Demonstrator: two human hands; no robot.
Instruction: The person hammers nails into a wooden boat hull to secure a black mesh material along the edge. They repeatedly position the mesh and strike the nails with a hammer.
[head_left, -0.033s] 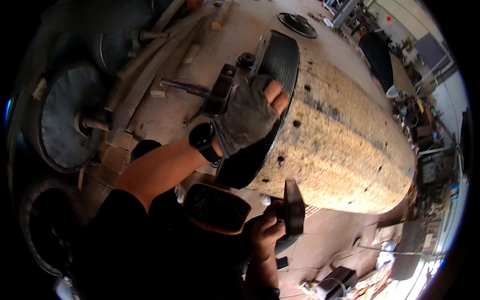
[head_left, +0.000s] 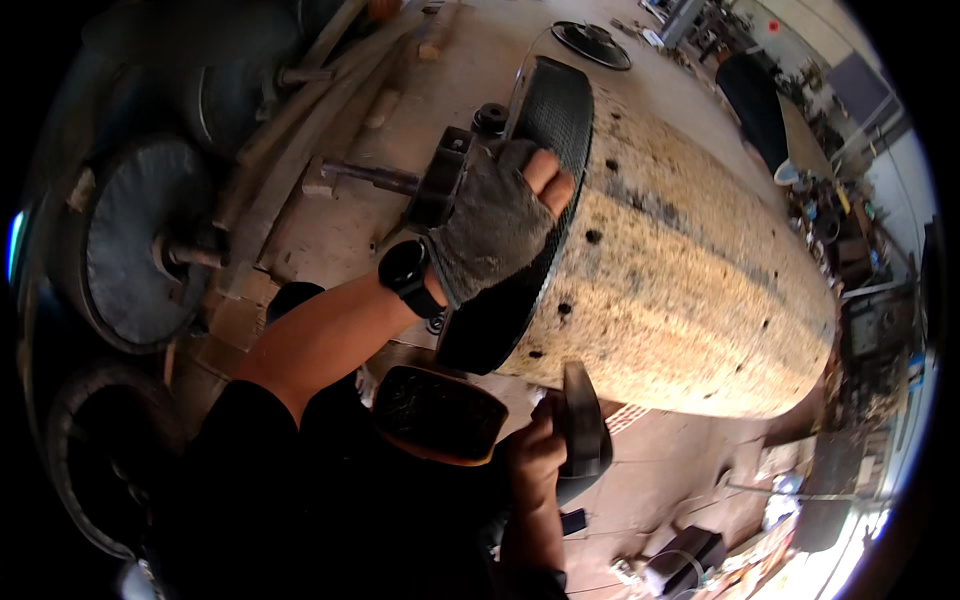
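Note:
A large pale wooden drum with dark holes lies on its side in front of me. Its near end carries a black textured band. My left hand, in a dark fingerless glove, is closed over that band, fingertips curled against it near the wood. Lower down, my right hand grips a mallet-like tool with a dark block head, held beside the drum's lower edge. The head is slightly blurred. A metal shaft and a dark bearing block stick out from the drum's end.
Another drum with a grey end stands on the left. Long timber beams lie beyond it. Near my lap is a dark rounded-corner piece with a brown edge. A black disc lies on the far floor; clutter lines the right side.
The tool in my right hand has shifted slightly and turned, its head now blurred against the drum's lower edge. My left hand stays on the band.

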